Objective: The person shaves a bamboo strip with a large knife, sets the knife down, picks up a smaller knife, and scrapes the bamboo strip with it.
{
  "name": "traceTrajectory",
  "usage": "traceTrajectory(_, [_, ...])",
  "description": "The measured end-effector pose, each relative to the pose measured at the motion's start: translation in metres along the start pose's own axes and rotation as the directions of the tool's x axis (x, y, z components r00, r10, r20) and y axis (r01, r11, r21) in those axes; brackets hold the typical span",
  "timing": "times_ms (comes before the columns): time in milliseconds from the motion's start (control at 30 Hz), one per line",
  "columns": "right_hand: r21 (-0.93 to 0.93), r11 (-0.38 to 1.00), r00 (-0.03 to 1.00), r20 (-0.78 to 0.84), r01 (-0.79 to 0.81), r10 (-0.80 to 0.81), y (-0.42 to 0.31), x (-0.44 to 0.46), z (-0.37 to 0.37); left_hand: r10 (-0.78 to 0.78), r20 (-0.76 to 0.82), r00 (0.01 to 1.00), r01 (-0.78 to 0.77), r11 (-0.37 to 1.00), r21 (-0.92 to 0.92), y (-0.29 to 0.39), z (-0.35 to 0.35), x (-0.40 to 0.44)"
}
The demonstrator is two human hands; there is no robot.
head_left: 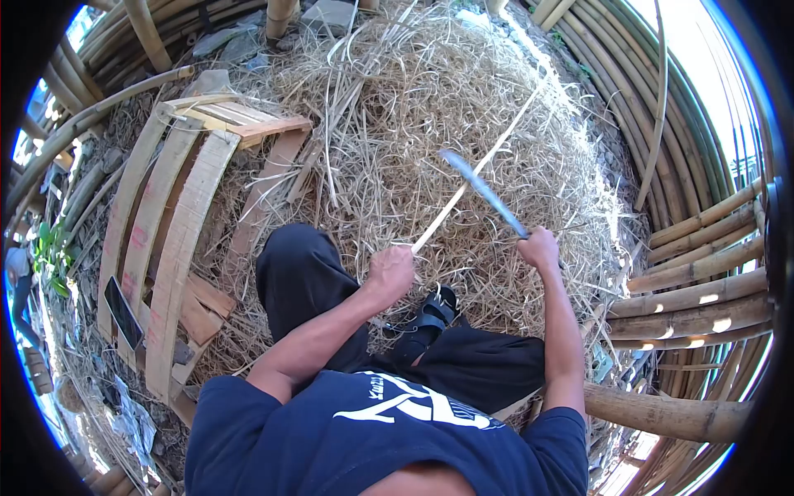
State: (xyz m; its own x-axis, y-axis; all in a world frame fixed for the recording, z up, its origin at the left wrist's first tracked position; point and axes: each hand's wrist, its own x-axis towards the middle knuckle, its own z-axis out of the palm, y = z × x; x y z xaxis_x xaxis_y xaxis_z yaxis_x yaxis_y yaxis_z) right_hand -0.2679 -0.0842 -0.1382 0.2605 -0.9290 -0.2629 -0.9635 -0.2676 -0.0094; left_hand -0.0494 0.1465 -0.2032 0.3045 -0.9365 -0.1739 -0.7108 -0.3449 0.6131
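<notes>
My left hand [391, 274] is closed round the near end of a long, pale bamboo strip [460, 192], which slants away up and to the right over the shavings. In my right hand [540, 249] is the handle of a long-bladed knife [486, 195], its blade pointing up and left. The blade crosses the strip around its middle; whether the two touch I cannot tell. Beneath both lies a thick heap of pale shavings [413, 107]. My fingers hide most of the knife's handle.
A wooden slatted crate [188, 198] stands at the left, with a dark phone-like slab [123, 312] on it. Stacked bamboo poles [695, 310] line the right side, and more poles [147, 37] stand at the upper left. My sandalled foot [434, 314] rests just below my hands.
</notes>
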Motion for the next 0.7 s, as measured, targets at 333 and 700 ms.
traceTrajectory(333, [0.216,0.976,1.0,-0.002,0.008,-0.007,-0.005,-0.035,-0.008,-0.086,0.343,0.936,0.295,0.725,-0.623,0.006,-0.005,0.009])
traceTrajectory(700, [0.166,0.869,0.844,0.213,0.466,-0.493,-0.076,-0.064,0.012,-0.091,0.287,0.954,0.293,0.503,-0.813,-0.002,0.006,0.009])
